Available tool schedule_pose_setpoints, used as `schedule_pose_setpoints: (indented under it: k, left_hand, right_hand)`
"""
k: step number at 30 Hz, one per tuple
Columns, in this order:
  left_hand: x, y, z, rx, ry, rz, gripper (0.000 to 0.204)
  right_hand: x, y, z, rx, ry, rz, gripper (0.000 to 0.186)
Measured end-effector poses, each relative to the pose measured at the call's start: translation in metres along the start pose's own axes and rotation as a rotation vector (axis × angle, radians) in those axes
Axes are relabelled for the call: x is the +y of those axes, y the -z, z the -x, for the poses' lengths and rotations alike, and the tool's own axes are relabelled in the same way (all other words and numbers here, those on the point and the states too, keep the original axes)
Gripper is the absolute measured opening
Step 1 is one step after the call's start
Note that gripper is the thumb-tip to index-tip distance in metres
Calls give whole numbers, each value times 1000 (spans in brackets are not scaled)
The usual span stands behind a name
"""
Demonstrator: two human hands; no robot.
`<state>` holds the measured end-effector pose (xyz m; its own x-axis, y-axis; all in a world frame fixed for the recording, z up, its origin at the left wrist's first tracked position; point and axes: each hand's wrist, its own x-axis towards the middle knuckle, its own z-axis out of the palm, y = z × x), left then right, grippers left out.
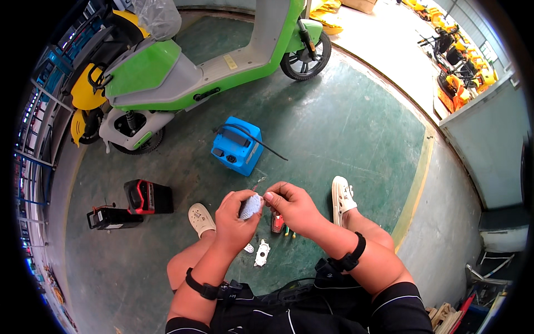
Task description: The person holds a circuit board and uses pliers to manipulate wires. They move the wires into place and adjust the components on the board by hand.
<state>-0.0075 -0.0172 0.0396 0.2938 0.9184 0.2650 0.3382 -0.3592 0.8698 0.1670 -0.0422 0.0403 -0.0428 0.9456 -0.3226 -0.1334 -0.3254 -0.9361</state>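
My left hand [235, 214] grips a small pale blue-grey part [251, 206] with a thin wire sticking up from it. My right hand [292, 206] pinches the same part from the right, fingertips touching it. Both hands are held above my knees. On the green floor below them lie a flat white bracket [261, 253], a smaller white piece [249, 248], a red tool [276, 224] and small yellow-green bits [289, 234]. Black bands sit on both wrists.
A blue box-shaped unit [236, 147] with a black cable stands ahead. A green and grey scooter [194, 61] is parked beyond it. A red-black battery pack [147, 196] and a black box [113, 218] lie at left. Yellow vehicles [461, 61] fill the far right.
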Motion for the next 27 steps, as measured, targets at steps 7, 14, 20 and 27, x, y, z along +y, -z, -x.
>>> schedule_pose_setpoints:
  k: [7,14,20,27]
  left_hand:
    - [2,-4,-3,12,24,36,29]
    - [9,13,-8,18,-497,-306,41]
    - [9,12,-6,66,-654,-376,35]
    - [12,6,-7,41,-710,-415,31]
  right_hand:
    - [2,0,-1,4,2,2,21]
    - [-18,7,5,-79,-160,-154,28]
    - [-23,11,10,-82,-196,-121,28]
    - [-30,17,14,-81,-218,-95,23]
